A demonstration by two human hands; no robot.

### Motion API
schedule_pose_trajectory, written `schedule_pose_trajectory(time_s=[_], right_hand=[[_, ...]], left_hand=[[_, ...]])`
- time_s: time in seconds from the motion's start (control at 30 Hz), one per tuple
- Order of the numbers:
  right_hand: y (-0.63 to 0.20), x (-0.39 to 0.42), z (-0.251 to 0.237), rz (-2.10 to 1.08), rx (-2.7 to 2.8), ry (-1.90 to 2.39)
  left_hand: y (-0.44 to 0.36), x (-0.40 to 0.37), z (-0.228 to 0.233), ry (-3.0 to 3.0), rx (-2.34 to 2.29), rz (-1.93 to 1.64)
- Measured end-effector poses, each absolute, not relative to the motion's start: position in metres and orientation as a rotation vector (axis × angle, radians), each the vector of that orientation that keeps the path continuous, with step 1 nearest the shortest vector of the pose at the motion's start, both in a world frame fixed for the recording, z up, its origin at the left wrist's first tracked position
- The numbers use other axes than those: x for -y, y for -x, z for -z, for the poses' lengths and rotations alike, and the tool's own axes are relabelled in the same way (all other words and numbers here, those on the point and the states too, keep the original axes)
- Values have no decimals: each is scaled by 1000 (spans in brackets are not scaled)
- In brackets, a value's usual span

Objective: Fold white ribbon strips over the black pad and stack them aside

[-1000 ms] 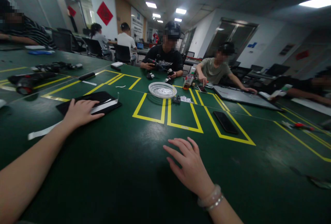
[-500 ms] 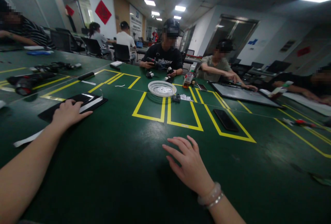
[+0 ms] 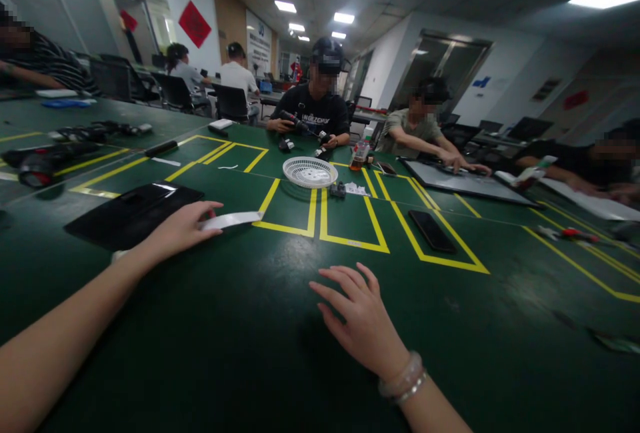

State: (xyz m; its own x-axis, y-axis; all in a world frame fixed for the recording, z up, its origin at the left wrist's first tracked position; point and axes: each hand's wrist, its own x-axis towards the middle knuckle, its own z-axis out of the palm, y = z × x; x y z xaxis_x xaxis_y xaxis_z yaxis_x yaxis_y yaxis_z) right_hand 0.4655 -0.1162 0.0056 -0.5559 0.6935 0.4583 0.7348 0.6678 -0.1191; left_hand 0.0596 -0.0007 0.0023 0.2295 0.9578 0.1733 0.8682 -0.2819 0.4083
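Left hand (image 3: 175, 231) fingers lie flat on a white strip (image 3: 231, 220), its near end hidden beneath them; right hand (image 3: 363, 319) fingers rest spread, empty, on the table (image 3: 240, 326).

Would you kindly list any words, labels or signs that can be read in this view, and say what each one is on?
"ZCH": part of white lettering on the black T-shirt of the person opposite; the rest is blurred.
Red diamond wall sign: its dark character is too blurred to read.
White wall poster: text too small to read.
Drink bottle: label unreadable.
Nothing legible on the white strip by the left hand.
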Motion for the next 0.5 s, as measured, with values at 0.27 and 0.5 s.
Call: schedule_pose_trajectory(time_s=[0.27,0.5], right_hand=[[-457,119,-3,-29,2442,1077],[-464,111,-2,-289,2206,1146]], left_hand=[[-168,63,-9,-2503,-891,-520],[-161,58,-10,-2665,-988,-495]])
